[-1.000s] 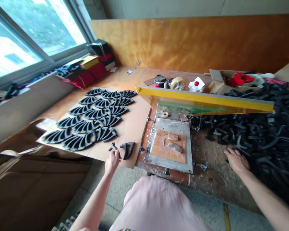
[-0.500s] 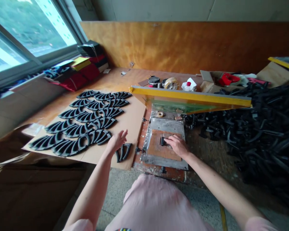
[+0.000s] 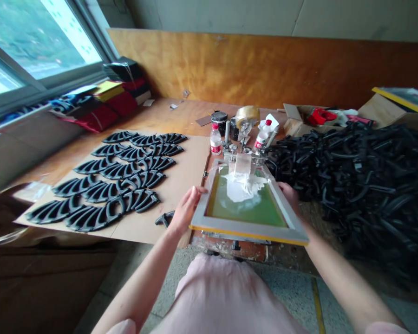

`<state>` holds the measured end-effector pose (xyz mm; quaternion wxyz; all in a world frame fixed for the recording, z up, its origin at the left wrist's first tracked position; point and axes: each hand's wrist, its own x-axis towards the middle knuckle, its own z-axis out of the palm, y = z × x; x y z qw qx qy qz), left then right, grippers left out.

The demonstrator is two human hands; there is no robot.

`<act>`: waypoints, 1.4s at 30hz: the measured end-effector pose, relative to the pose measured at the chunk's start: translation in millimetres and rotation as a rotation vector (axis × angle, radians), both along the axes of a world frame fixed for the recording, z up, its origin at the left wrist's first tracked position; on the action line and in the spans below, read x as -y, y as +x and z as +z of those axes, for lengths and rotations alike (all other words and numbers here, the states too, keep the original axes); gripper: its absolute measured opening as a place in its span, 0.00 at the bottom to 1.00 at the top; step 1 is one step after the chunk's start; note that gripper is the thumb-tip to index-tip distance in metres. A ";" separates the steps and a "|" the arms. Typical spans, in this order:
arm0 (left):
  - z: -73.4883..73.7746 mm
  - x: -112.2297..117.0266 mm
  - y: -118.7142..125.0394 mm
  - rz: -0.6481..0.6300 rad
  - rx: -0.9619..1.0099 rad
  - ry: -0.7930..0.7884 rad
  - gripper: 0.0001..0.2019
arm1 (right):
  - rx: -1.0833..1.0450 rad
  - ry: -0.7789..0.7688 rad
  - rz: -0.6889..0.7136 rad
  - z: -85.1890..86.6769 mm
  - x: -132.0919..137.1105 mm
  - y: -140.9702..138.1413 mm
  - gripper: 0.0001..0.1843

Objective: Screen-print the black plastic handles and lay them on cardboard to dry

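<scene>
A screen printing frame (image 3: 245, 233) with a grey border, yellow-taped edge and green mesh lies low over the bench, tilted a little. My left hand (image 3: 186, 211) grips its left side, fingers at the border. On the opposite side my right hand (image 3: 290, 197) holds the frame, its fingers partly hidden behind the border. White ink (image 3: 242, 190) spreads over the far half of the mesh, and a pale squeegee-like block (image 3: 243, 163) stands in it. The metal base plate and what lay on it are hidden beneath the frame.
Rows of curved black plastic parts (image 3: 94, 215) lie on cardboard (image 3: 181, 171) at left. A large heap of black parts (image 3: 369, 185) fills the right side. Behind the frame stand two red-capped bottles (image 3: 215, 140), a dark jar (image 3: 219, 122) and a tape roll (image 3: 247, 116).
The raised printing frame has swung down over the base plate. My right hand has left the small black part there, and both hands have moved to the frame's sides.
</scene>
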<state>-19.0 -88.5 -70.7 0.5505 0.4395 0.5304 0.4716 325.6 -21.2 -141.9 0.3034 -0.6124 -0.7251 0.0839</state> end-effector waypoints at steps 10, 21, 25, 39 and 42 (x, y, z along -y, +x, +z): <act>-109.0 16.6 7.9 0.033 -0.115 -0.234 0.32 | 0.347 -0.058 0.296 28.8 -23.0 -99.1 0.15; -127.3 16.1 1.6 0.015 -0.150 -0.198 0.28 | 0.436 -0.174 0.691 34.2 24.8 -79.1 0.09; -132.1 14.8 -1.3 -0.028 -0.184 -0.173 0.30 | 0.390 -0.051 0.536 16.6 31.5 -83.3 0.13; -39.9 6.8 -2.8 -0.034 -0.070 -0.133 0.29 | 0.126 -0.006 0.131 80.2 -50.6 -63.5 0.28; -1.1 -12.7 5.0 0.051 -0.010 -0.015 0.26 | -0.060 -0.006 -0.110 74.0 -59.8 -13.2 0.21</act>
